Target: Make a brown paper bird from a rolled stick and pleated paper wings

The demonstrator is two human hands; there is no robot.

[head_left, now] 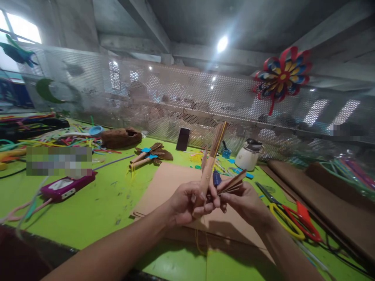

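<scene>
My left hand [186, 201] is closed round a light brown paper roll [206, 173], which stands nearly upright with a bundle of thin brown strips rising from its top. My right hand [249, 205] pinches a folded, fan-like stack of dark brown paper [234, 182] against the roll's right side. The fingertips of both hands almost meet there and hide where the pieces join. Yellow thread [197, 242] dangles below my hands. Underneath lie large sheets of light brown paper [164, 183]. A dark blue object [216, 177], partly hidden, shows just behind the roll.
Scissors with yellow and red handles [287, 220] lie right of my right hand. Two similar paper pieces with blue tabs [150, 156], a phone [183, 139] and a white jug [248, 155] stand or lie farther back. At left are a purple power strip [68, 186] and tangled coloured strips.
</scene>
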